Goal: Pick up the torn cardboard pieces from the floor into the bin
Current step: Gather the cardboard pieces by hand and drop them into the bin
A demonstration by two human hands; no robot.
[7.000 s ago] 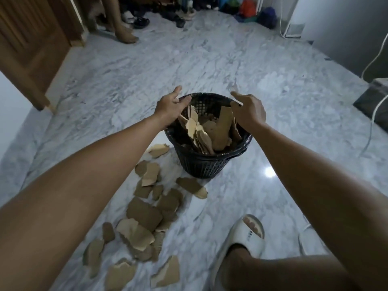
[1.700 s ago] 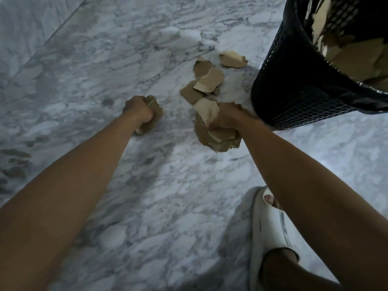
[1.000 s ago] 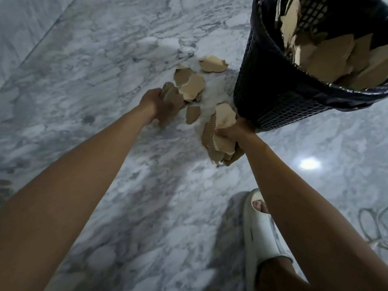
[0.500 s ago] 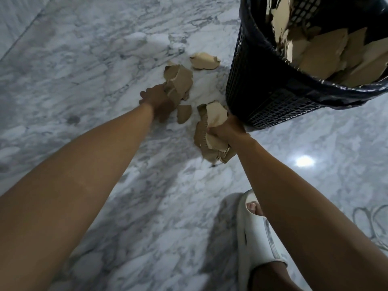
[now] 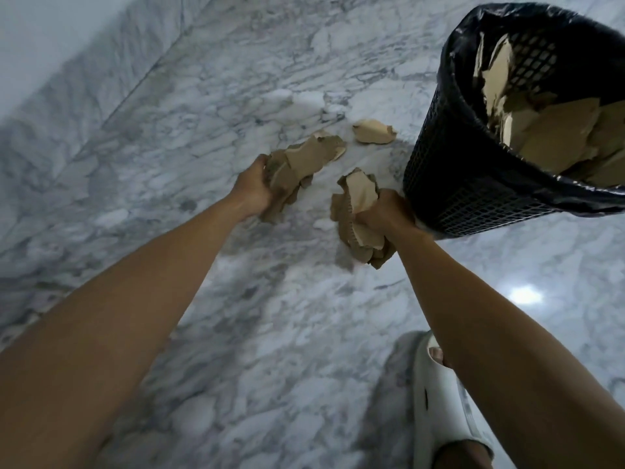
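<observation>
Torn cardboard sits in four places. One bunch (image 5: 358,218) is in the right hand (image 5: 385,216), whose fingers are curled tight round a stack of several pieces; the corrugated edges show on the left side of the stack, and a pale piece stands up above the fist. A second bunch (image 5: 301,164) is in the left hand (image 5: 255,187), which grips its near end with curled fingers while the far end reaches out over the floor (image 5: 169,130); whether that end touches the floor cannot be told. One loose piece (image 5: 373,131) lies alone on the floor just beyond the left hand's bunch, near the base of the bin (image 5: 449,177). More pieces (image 5: 554,130) fill the bin, some leaning against its inner wall.

The bin is a black mesh basket lined with a black bag (image 5: 500,18) folded over the rim. It stands at the right, and the right hand is just beside its lower wall, close enough that contact cannot be ruled out. The two hands are near each other with a gap of bare floor between them.

The floor is grey-white marble with a bright spot of reflected light (image 5: 526,294) at the right. A pale wall (image 5: 50,32) runs along the upper left. At the bottom right a foot in a white slide sandal (image 5: 439,401) shows partly behind the right forearm.
</observation>
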